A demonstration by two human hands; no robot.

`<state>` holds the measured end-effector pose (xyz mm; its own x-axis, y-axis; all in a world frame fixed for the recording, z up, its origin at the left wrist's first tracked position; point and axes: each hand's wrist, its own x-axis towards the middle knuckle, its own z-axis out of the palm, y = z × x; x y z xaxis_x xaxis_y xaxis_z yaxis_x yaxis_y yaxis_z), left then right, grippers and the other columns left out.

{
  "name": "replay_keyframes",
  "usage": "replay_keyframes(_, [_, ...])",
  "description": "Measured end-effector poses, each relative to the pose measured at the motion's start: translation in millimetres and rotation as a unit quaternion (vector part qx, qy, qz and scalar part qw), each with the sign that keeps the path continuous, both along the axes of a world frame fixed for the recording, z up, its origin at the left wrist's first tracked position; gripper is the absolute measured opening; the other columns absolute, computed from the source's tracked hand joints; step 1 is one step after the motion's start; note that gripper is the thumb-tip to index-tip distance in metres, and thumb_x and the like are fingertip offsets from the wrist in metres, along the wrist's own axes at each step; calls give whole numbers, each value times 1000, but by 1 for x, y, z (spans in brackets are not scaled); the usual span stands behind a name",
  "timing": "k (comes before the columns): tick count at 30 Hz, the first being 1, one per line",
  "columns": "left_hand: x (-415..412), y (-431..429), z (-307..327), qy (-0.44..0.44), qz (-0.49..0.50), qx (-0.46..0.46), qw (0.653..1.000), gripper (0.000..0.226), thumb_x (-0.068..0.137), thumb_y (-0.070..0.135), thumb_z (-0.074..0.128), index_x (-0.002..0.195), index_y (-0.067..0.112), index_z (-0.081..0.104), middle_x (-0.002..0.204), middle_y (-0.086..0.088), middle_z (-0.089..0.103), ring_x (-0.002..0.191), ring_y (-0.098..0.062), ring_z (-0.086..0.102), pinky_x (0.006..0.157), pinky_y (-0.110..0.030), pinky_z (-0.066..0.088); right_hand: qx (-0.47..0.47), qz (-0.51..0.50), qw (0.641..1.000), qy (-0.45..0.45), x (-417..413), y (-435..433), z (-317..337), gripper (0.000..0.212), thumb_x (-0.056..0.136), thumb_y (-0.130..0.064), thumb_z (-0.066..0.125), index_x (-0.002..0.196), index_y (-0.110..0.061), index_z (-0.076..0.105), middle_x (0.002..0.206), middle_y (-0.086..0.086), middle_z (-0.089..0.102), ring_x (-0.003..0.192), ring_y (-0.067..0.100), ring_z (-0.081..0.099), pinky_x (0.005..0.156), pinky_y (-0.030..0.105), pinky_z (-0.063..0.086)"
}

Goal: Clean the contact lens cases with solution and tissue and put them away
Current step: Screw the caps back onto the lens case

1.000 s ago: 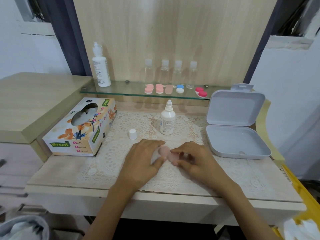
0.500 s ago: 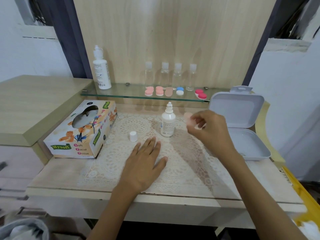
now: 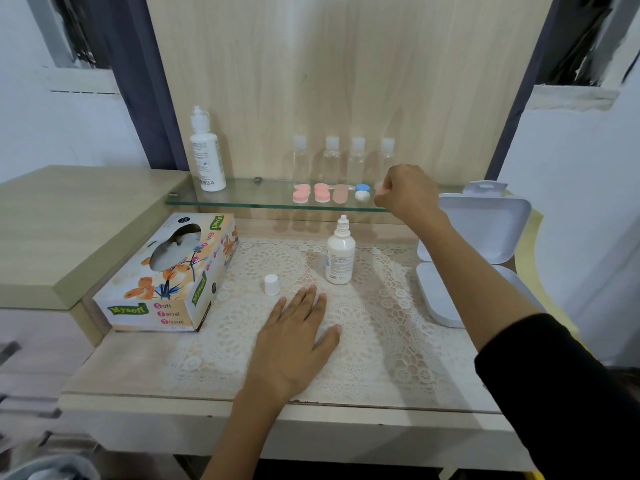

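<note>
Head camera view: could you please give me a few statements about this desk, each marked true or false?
1. The left hand lies flat on the lace mat. True.
2. The small bottle wears its cap. False: the white cap stands apart on the mat.
3. The right hand pinches a pink lens case at the glass shelf. True.
4. The white box is closed. False: it stands open.

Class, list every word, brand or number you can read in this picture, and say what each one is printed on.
"Mysoft": green banner on the front of the tissue box, repeated on its side and top.
"Soft Facial Tissue": front of the same box, with red initials.
Label on the small solution bottle: too small to read.
Label on the tall white bottle: too blurred to read.
</note>
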<state>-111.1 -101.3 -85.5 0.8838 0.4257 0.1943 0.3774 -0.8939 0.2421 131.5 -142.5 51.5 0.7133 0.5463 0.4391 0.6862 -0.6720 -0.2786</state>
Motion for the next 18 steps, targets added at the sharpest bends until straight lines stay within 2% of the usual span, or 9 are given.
replay_keyframes(4, [0,-1,1,-4,2,-5,1000,86,74,65,-9,150,27,7,157,11,-4,141,2,-11,117,-27,-8,-53,-20,998,-20,7,5,-2,24,83,-19,65,101,-5,63,112,11,51,104,29,50,72,33,40])
replay_keyframes(8, [-1,0,1,-5,2,-5,1000,85,75,65,-8,150,27,7,157,11,-3,141,1,-10,117,-27,-8,-78,-23,997,-10,11,7,2,25,84,-16,65,107,-7,63,118,12,51,110,29,47,84,37,39])
replay_keyframes(11, [-1,0,2,-2,2,-6,1000,75,85,64,1,150,27,7,157,11,-3,141,1,-10,117,-27,-8,-92,-23,995,2,14,4,6,22,87,-17,63,109,-12,63,117,10,56,112,28,49,91,38,37])
replay_keyframes(15, [-1,-1,1,-7,3,-3,1000,85,75,66,-8,150,28,7,157,11,-3,141,2,-10,117,-27,-8,-92,-20,995,25,14,-1,10,23,87,-13,58,109,-20,64,112,7,60,106,28,54,95,39,34])
replay_keyframes(18, [0,0,1,-7,4,-2,1000,86,74,66,-9,150,28,8,157,12,-2,141,2,-10,117,-27,-7,-72,-20,997,25,13,-2,10,25,87,-6,57,109,-15,65,112,10,59,103,29,56,91,39,40])
